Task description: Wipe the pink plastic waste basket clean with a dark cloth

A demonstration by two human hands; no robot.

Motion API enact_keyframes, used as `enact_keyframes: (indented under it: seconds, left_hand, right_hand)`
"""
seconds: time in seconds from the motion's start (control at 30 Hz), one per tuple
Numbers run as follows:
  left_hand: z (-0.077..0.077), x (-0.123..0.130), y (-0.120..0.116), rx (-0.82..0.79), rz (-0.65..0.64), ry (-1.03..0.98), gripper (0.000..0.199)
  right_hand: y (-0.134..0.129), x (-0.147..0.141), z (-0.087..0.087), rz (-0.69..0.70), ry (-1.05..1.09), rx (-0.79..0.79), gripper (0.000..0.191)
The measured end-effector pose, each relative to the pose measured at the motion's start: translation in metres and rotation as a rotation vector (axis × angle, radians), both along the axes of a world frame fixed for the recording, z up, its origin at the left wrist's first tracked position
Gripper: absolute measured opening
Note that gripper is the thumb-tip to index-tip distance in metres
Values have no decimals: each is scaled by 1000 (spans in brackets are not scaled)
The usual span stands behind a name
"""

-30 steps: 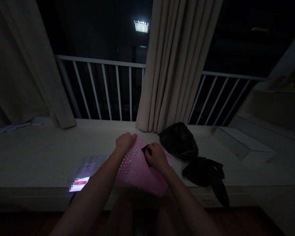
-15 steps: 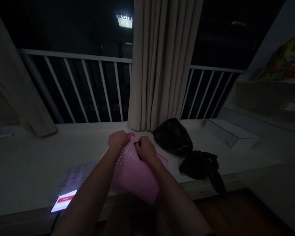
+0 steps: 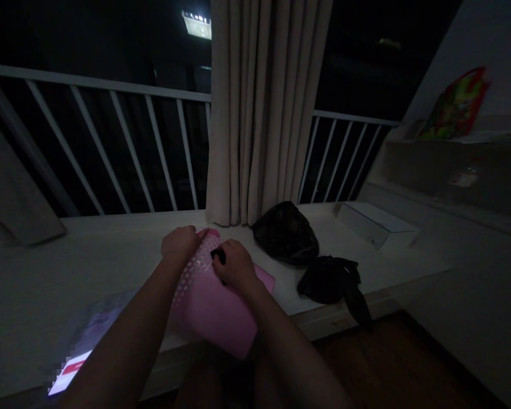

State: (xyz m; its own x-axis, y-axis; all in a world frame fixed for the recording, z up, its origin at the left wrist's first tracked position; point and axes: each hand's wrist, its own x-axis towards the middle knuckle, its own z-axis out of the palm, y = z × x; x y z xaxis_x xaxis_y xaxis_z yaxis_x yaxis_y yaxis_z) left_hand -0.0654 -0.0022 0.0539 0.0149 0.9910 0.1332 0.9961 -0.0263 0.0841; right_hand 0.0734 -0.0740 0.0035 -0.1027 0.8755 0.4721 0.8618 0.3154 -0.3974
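Note:
A pink basket (image 3: 221,309) with a perforated band near its rim lies tilted at the front edge of the white ledge, above my legs. My left hand (image 3: 179,243) is closed round its rim at the upper left. Just to the right, my right hand (image 3: 235,264) pinches a small piece of black material (image 3: 218,255) against the basket's side. What that black piece is cannot be made out in the dim light.
Two black plastic bags (image 3: 286,233) (image 3: 330,279) lie right of the basket, one hanging over the ledge's edge. Farther right is a white box (image 3: 377,224). A lit phone (image 3: 70,372) is at lower left. Curtain (image 3: 255,113) and railing (image 3: 97,82) stand behind.
The view has turned right, so everything sits farther left. My right hand has shifted slightly on the basket with the black piece still in it. My left hand keeps its hold on the rim.

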Motion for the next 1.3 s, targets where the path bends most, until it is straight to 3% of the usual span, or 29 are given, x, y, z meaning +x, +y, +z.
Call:
enact_keyframes:
  seconds: [0.23,0.47,0.63,0.9,1.2,1.3]
  left_hand:
    - [4,4,6,-97,58,-21,70]
    - [2,9,-1,-12,75,1,71]
    - [2,16,-5,10,102,5,67]
    - [1,12,1,2,69,40,68]
    - [-2,5,15,-10,48,26,74]
    - [-1,4,14,-4,44,19,77]
  right_hand:
    - [-3,-1,2,-162,-7,-44,17]
    - [-4,7,5,-67,-51,-70,17]
    - [6,12,8,-176,-55,-134,20]
    - [27,-4,19,-256,-60,-168,25]
    - [24,0,10,-101,-53,-55,20]
    - [24,-1,10,-128,-39,-47,19]
